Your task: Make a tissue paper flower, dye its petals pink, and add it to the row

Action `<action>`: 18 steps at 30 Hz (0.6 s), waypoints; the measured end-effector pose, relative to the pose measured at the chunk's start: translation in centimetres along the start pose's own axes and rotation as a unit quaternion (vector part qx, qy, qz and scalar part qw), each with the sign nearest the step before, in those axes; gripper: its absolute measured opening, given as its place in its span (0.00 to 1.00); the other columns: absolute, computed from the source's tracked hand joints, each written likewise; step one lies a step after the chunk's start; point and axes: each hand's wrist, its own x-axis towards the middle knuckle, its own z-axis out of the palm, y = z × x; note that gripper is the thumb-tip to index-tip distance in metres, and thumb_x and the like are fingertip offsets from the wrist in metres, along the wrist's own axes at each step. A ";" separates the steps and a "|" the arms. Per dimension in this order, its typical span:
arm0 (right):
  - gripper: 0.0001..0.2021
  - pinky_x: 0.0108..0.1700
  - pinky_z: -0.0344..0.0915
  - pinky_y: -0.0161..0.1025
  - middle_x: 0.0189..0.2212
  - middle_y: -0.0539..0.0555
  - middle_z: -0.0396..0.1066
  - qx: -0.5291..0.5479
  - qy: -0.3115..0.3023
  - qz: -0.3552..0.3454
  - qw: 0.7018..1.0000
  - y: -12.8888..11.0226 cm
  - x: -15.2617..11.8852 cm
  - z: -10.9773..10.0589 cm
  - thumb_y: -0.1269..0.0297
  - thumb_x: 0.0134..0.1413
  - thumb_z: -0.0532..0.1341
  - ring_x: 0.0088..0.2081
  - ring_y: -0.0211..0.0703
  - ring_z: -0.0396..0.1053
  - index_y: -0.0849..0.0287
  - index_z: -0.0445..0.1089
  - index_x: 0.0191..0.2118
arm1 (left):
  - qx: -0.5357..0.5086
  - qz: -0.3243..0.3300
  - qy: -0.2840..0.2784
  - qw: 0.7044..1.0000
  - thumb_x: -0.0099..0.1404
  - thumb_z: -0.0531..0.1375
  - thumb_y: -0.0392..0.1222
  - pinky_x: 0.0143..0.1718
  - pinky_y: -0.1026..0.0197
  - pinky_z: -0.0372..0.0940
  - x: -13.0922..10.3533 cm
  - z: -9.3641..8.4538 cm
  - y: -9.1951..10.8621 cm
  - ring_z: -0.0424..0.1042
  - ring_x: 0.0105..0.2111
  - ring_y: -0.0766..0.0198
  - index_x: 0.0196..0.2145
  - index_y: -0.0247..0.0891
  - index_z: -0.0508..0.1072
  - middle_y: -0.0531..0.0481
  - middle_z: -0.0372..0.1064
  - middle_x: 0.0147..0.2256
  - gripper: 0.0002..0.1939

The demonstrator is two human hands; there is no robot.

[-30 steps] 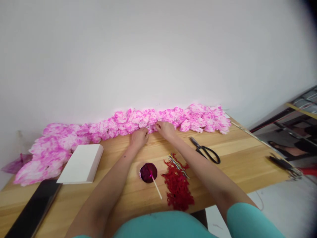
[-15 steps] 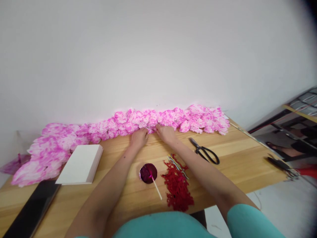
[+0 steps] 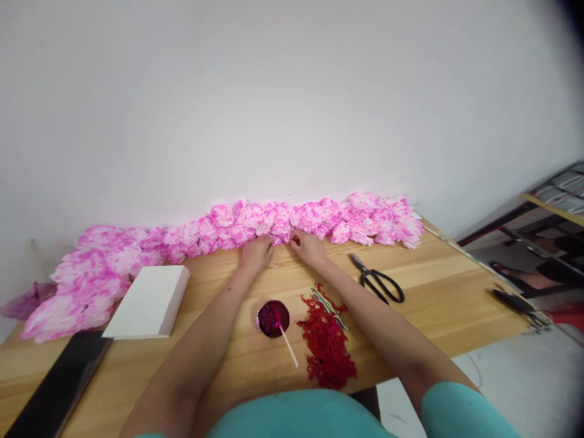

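A long row of pink and white ruffled flowers (image 3: 196, 236) lies along the back of the wooden table (image 3: 438, 286), against the wall. At the middle of the row's front edge, my left hand (image 3: 258, 250) is closed, its fingertips turned toward the flowers; what they hold is too small to make out. Just right of it, my right hand (image 3: 307, 246) has its fingers curled close to the flowers, and anything between them cannot be made out. Between my forearms stands a round dish of dark purple liquid (image 3: 269, 319), with a white stick (image 3: 290, 350) leaning out of it.
Red shredded strands (image 3: 326, 353) and thin coloured ties (image 3: 327, 304) lie by my right forearm. Black-handled scissors (image 3: 378, 281) rest further right, pliers (image 3: 515, 302) near the right edge. At left are a white pad (image 3: 146, 302) and a black slab (image 3: 59, 383).
My right hand has moved slightly right, away from my left hand, and its fingers have curled back from the flowers. My left hand is almost still.
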 end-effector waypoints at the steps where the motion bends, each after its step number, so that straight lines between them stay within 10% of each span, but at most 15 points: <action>1: 0.09 0.34 0.57 0.34 0.38 0.52 0.79 0.002 0.003 0.001 1.000 -0.1 0.0 0.1 0.64 0.63 0.56 0.38 0.43 0.74 0.56 0.72 0.44 | 0.000 0.001 0.000 1.000 0.68 0.53 0.38 0.39 0.59 0.63 0.0 0.0 0.0 0.74 0.41 0.56 0.40 0.41 0.74 0.46 0.76 0.42 0.10; 18: 0.10 0.37 0.58 0.35 0.42 0.54 0.78 0.005 -0.003 -0.036 0.999 0.1 -0.6 0.0 0.69 0.62 0.56 0.39 0.43 0.73 0.58 0.72 0.46 | -0.017 0.023 0.006 1.000 0.70 0.52 0.40 0.41 0.60 0.64 0.0 -0.1 -0.3 0.74 0.42 0.57 0.42 0.41 0.77 0.46 0.76 0.44 0.13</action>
